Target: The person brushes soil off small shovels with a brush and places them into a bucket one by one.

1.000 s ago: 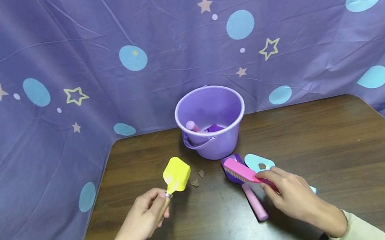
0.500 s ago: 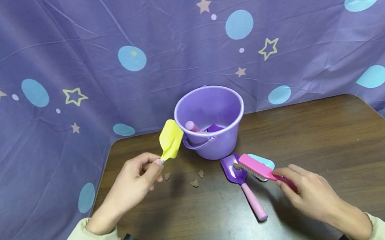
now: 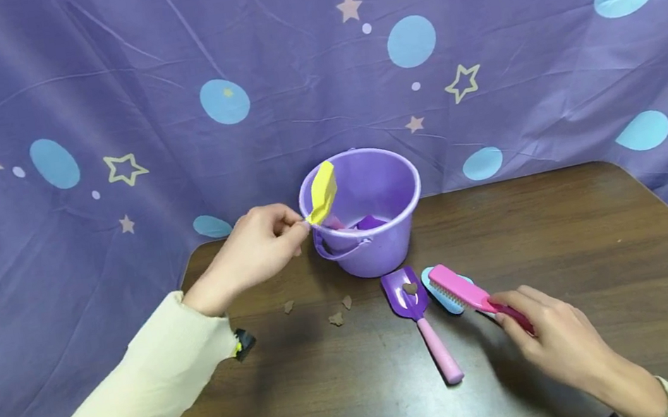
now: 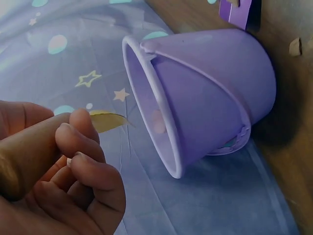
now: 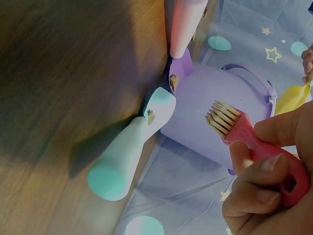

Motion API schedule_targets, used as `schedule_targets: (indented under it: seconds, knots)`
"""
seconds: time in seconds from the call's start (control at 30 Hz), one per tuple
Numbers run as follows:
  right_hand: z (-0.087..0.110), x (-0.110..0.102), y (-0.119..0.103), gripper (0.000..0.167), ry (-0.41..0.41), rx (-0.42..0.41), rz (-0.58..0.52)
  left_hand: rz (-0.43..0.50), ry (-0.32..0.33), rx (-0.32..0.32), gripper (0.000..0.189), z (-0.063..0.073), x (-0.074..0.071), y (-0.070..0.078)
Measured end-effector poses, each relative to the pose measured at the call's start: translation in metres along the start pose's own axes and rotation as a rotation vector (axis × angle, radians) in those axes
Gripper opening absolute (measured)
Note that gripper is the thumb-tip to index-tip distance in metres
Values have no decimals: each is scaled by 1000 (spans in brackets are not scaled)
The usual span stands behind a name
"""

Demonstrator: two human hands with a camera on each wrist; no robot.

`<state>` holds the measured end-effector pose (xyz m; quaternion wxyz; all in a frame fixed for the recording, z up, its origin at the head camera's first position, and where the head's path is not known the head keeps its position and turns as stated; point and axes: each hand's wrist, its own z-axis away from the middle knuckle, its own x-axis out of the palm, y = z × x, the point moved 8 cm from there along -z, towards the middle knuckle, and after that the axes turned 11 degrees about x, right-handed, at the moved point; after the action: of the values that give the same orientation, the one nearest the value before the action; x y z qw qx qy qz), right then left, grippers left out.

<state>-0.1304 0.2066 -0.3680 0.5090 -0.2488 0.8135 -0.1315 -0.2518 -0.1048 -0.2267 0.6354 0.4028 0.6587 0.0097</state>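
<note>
Pinching a yellow shovel by its wooden handle, the left hand is near the centre of the head view, its fingers clamped on the grip. The blade overlaps the left part of the mouth of a purple bucket; in the left wrist view, its tip stands apart from the rim. At lower right, the right hand has its fingers clamped on a pink brush, held above a light blue shovel without touching it. A brown piece lies on the blue blade. Just left of that, a purple shovel rests on the desk, another brown bit on its blade. Three more brown scraps lie on the desk, below and left of the bucket. Inside the bucket is something purple, beside a pink part. A purple patterned curtain fills the upper frame.
</note>
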Motion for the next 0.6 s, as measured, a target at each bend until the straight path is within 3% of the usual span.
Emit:
schedule_targets:
  seconds: [0.2, 0.33, 0.47, 0.6]
  knots:
    - [1, -2, 4, 30, 1, 23, 1, -136, -36, 15, 17, -27, 5, 6]
    - [2, -1, 7, 29, -10, 42, 0, -212, -55, -21, 16, -42, 11, 6]
    - [3, -2, 10, 29, -13, 62, 3, -289, -70, -59, 20, -57, 23, 7]
    - [5, -3, 12, 29, -9, 65, 17, -444, -95, -68, 21, -73, 40, 8]
